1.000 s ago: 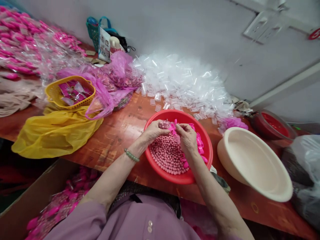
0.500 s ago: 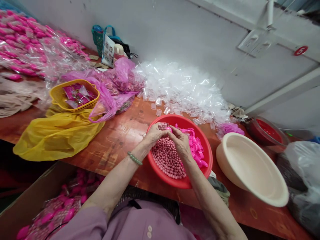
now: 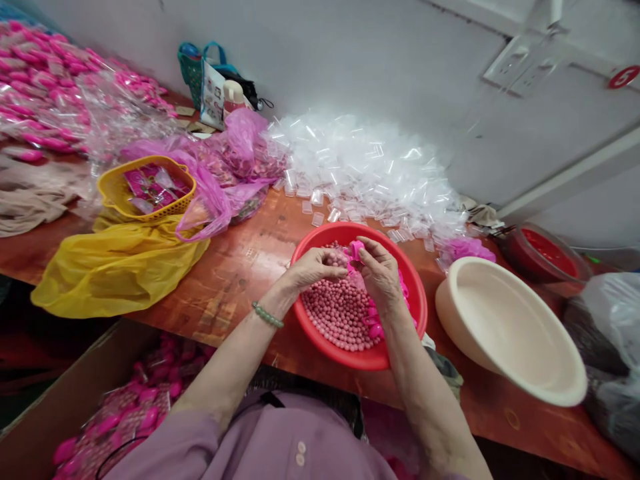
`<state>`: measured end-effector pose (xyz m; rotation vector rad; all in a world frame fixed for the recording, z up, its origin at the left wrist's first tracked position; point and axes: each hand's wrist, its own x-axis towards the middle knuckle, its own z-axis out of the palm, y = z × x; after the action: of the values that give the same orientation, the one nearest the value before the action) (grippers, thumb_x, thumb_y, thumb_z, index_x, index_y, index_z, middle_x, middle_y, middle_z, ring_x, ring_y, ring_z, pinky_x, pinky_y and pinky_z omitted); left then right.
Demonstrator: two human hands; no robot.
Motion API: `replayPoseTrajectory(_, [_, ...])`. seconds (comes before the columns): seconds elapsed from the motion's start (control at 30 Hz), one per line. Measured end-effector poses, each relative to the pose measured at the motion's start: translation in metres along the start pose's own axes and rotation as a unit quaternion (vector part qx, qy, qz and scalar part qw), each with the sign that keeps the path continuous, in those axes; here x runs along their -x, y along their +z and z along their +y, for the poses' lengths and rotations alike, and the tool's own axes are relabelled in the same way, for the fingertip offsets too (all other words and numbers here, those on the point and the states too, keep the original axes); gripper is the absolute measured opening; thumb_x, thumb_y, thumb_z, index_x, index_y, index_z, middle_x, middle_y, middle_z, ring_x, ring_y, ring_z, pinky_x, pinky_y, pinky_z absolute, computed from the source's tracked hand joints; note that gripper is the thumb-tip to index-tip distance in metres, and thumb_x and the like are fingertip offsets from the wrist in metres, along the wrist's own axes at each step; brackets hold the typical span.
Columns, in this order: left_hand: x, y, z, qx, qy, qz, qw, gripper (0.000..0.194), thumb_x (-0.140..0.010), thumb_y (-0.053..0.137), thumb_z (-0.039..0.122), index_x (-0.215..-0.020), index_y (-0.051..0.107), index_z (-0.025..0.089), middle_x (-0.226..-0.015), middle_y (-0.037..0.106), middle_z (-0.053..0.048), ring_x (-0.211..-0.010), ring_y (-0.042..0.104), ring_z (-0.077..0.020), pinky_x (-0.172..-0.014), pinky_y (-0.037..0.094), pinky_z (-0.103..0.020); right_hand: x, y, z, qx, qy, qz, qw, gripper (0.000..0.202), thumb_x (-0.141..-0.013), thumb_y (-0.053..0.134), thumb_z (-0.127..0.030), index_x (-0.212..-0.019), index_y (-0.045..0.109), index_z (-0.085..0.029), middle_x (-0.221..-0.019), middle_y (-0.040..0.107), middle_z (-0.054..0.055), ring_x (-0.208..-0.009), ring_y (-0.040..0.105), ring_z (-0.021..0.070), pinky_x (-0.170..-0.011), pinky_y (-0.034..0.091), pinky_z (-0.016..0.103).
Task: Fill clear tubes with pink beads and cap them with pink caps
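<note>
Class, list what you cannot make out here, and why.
Head view:
Pink pieces in the red basin: partly hidden by the right hand.
Beads held up: partly covered by the left hand.
Pink pile: cut off by the left edge.
Any print on the packets in the yellow basket: too small.

From 7 o'clock, the left arm [image 3: 225, 363] slants up between 1 and 2 o'clock. The left hand [image 3: 309, 268] lies side-on, its fingers and thumb pointing to 3 o'clock in a close pinch. From 5 o'clock, the right arm [image 3: 425, 380] rises toward 11 o'clock. The right hand [image 3: 381, 277] shows its back, its bent fingers and thumb pinching near 11 o'clock. The two hands' fingertips nearly meet.
</note>
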<state>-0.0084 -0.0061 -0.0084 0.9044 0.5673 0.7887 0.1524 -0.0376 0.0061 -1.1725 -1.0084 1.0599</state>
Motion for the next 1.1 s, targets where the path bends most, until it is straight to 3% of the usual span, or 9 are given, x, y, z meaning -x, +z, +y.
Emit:
replayPoseTrajectory(0.13, [-0.002,0.002,0.0,-0.046,-0.006,0.03,0.998,0.04,-0.05,0.092,0.027,-0.076,0.068,0.009,-0.065,0.062,0.002,-0.059,0.058,-0.0076,-0.062,0.046,-0.022,0.004,-0.001,-0.004,0.058,-0.036,-0.017,0.998,0.034,-0.075,0.076,-0.043,-0.105,0.073,-0.027,-0.098,0.073,0.0,-0.079,0.065,0.0139,-0.077,0.055,0.032])
replayPoseTrajectory(0.3, [0.0,0.002,0.001,-0.062,0.011,0.004,0.998,0.038,-0.056,0.09,0.032,-0.077,0.068,0.009,-0.065,0.063,0.001,-0.057,0.057,-0.0075,-0.058,0.045,-0.021,0.008,-0.001,-0.011,0.094,-0.079,-0.01,0.992,0.03,-0.079,0.076,-0.041,-0.103,0.071,-0.025,-0.091,0.073,0.0,-0.069,0.062,0.0122,-0.076,0.055,0.032])
replayPoseTrajectory(0.53, [0.003,0.003,0.0,-0.031,0.014,-0.024,0.999,0.049,-0.054,0.092,0.039,-0.081,0.063,0.011,-0.069,0.062,0.002,-0.062,0.064,-0.0112,-0.064,0.052,-0.026,0.009,0.005,-0.016,0.107,-0.104,0.003,0.989,0.029,-0.077,0.078,-0.043,-0.094,0.067,-0.023,-0.088,0.074,0.002,-0.077,0.067,0.0154,-0.077,0.057,0.032])
replayPoseTrajectory(0.73, [-0.001,0.003,-0.001,-0.022,0.035,-0.024,0.999,0.048,-0.059,0.09,0.041,-0.085,0.062,0.011,-0.07,0.061,0.003,-0.06,0.059,-0.0084,-0.06,0.047,-0.023,0.006,0.004,-0.012,0.097,-0.133,-0.006,0.986,0.027,-0.075,0.081,-0.041,-0.092,0.07,-0.023,-0.087,0.075,0.0,-0.079,0.069,0.0146,-0.079,0.057,0.031])
replayPoseTrajectory(0.87, [0.0,0.003,-0.001,-0.042,0.043,-0.023,0.998,0.045,-0.059,0.088,0.038,-0.085,0.062,0.011,-0.072,0.061,0.002,-0.06,0.055,-0.0073,-0.057,0.043,-0.022,0.007,0.002,-0.011,0.115,-0.15,0.024,0.982,0.025,-0.078,0.08,-0.039,-0.095,0.071,-0.023,-0.089,0.076,0.001,-0.08,0.07,0.0154,-0.081,0.058,0.033])
replayPoseTrajectory(1.1, [0.003,0.005,0.0,-0.071,0.059,-0.065,0.994,0.03,-0.065,0.08,0.026,-0.072,0.054,0.014,-0.066,0.05,0.006,-0.06,0.048,-0.0057,-0.062,0.042,-0.023,0.012,0.009,-0.013,0.138,-0.18,0.015,0.974,0.022,-0.079,0.078,-0.038,-0.093,0.072,-0.022,-0.087,0.076,0.001,-0.079,0.07,0.0153,-0.076,0.058,0.031])
